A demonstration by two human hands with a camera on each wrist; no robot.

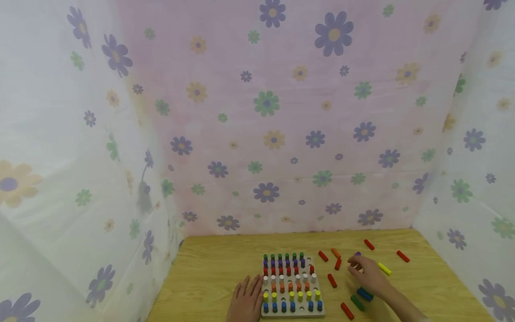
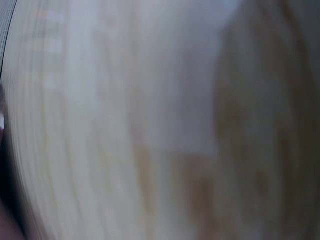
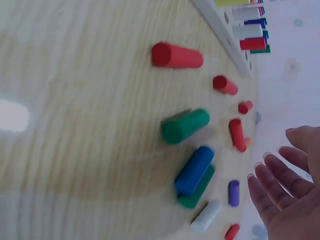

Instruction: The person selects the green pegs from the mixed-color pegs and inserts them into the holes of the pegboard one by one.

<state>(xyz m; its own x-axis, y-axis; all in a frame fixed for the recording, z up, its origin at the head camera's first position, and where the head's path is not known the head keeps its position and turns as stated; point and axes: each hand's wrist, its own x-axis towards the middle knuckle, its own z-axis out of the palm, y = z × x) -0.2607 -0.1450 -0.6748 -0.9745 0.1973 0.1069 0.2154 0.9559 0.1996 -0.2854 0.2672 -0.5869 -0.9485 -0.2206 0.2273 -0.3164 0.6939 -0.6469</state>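
My left hand (image 1: 245, 299) lies on the table with fingers extended, beside the left edge of a pale pegboard (image 1: 293, 315). Rows of green, purple, red, white, orange, yellow and blue pegs stand in the board, with some bare holes among them. My right hand (image 1: 371, 276) hovers over loose pegs to the right, fingers loosely bent; the right wrist view shows nothing held in it. A purple peg (image 3: 234, 193) lies close to its fingertips. Below the hand lie a blue peg (image 3: 194, 170), a green peg (image 3: 185, 126) and a white peg (image 3: 205, 216).
Several red pegs, such as one red peg (image 1: 331, 281), are scattered across the right of the wooden table (image 1: 209, 268). An orange peg (image 1: 335, 253) and a yellow peg (image 1: 384, 269) lie there too. Flowered cloth (image 1: 281, 156) encloses the back and sides. The left wrist view is blurred.
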